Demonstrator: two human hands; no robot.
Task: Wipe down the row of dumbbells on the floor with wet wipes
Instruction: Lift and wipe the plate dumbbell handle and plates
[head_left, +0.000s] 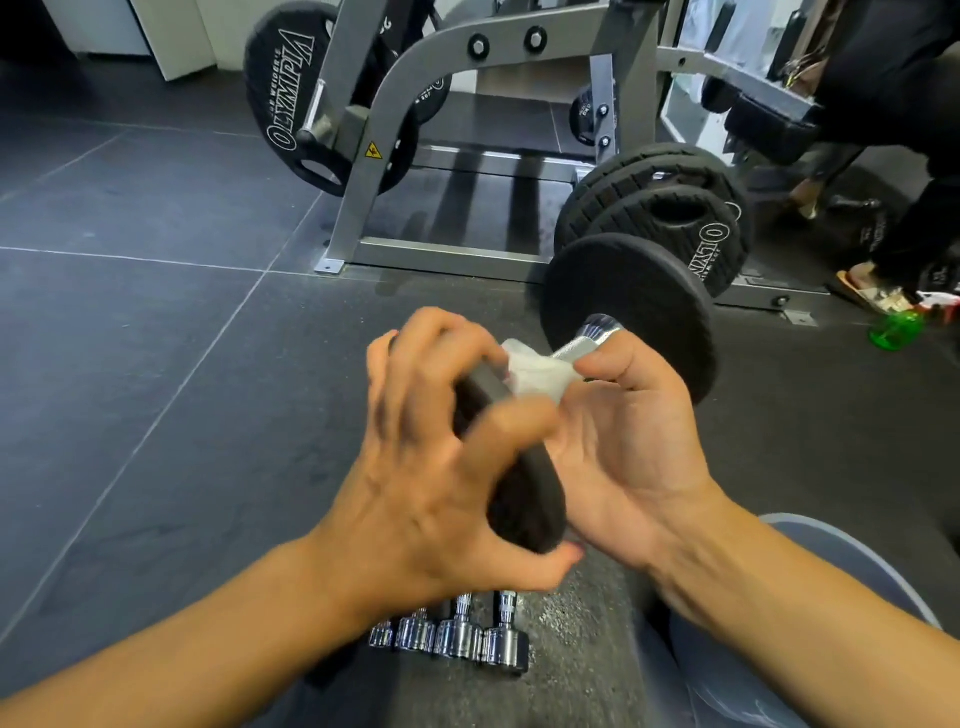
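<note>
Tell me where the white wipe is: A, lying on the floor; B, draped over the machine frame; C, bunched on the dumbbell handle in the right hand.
C: the wipe is bunched on the handle of the dumbbell, pinched by the right hand.

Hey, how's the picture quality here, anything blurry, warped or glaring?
Head view: motion blur smears the left hand gripping the dumbbell; the right hand and wet wipe look sharper. Head view: wide-angle distortion tilts the machine frame and fans out the floor seams. Head view: bright glints sit on the chrome dumbbell ends near the bottom.
</note>
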